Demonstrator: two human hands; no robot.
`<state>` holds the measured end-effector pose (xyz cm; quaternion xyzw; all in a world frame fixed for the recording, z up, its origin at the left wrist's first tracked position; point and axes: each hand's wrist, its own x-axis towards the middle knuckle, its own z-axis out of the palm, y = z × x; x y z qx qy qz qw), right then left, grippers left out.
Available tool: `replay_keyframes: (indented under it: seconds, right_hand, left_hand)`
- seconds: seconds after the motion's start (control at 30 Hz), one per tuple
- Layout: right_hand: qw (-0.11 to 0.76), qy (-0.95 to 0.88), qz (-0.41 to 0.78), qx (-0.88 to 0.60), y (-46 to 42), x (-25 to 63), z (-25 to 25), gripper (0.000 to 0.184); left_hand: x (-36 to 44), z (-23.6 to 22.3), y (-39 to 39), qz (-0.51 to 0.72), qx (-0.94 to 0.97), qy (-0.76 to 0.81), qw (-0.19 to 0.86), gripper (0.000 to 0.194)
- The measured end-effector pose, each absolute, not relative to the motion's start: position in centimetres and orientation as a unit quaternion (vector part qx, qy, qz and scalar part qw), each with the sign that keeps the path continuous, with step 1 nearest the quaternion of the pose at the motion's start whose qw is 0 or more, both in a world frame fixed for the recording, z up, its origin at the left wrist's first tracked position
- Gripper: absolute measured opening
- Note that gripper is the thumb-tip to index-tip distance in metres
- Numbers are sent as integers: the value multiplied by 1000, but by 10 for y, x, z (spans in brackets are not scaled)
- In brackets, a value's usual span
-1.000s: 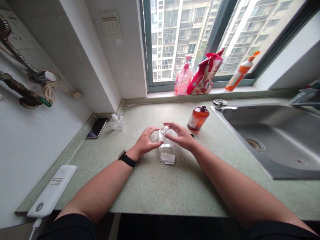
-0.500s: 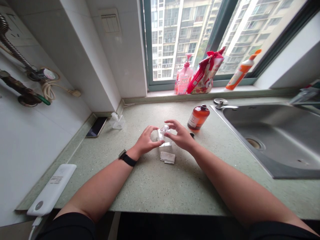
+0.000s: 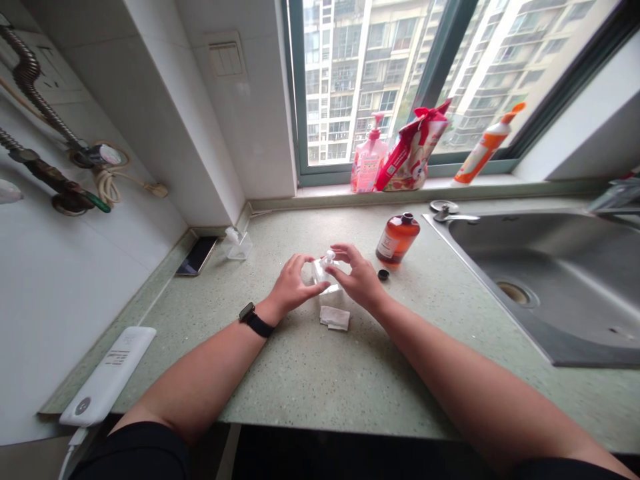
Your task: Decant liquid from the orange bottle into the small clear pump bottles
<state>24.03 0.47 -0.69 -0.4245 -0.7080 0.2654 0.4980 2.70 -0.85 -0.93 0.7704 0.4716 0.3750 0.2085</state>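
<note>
A small clear square pump bottle stands upright on the counter between my hands. My left hand is curved around its left side, thumb across the front and fingers behind. With thumb and fingers, my right hand grips about the bottle's white pump head from the right. A folded white tissue lies just in front of the bottle. To the right stands an amber bottle of liquid with its mouth uncapped, and a black cap lies beside it.
Another clear pump bottle and a phone are at the back left. A white power bank with a cable lies at the left edge. A steel sink is on the right. Pink pump bottle, red bag and orange bottle line the sill.
The view has shifted slightly, and the black cap shows more fully beside my right hand. Both hands stay at the clear pump bottle, with the right fingers moved a little at its pump.
</note>
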Motion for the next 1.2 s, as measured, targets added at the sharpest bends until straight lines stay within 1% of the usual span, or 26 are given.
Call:
replay_keyframes:
  seconds: [0.07,0.27,0.37,0.5,0.67,0.77,0.83,0.97,1.2]
  right_hand:
    - [500,-711,265,-417,6,240,-10,42]
    - [485,-747,227,-395,8,243,-21,58]
    - [476,-762,218,-381,10,244,-26,61]
    - [493,-755,222,-371,15,243,-32,65]
    - [475,-755,249,-377,19,243,-39,62]
    - [467,-757,253,-382,21,241,-42,60]
    - [464,-757,254,-384,23,240,-43,58]
    - [461,-756,253,-389,27,240,-45,52]
    - [456,-763,245,-388,28,242,-46,44]
  left_hand:
    - [26,-9,-8,371,778,466,200,60]
    - [22,2,-8,349,787,478,176,54]
    - [13,14,-10,306,782,523,148,56]
    - [-8,32,-14,246,756,593,124,59]
    - [-42,44,-20,229,705,661,119,55]
    - [-69,45,-29,228,656,714,95,54]
    - [-88,45,-37,220,622,749,61,53]
    - [-123,44,-50,218,556,802,5,55]
    - [-147,44,-47,200,493,846,-28,60]
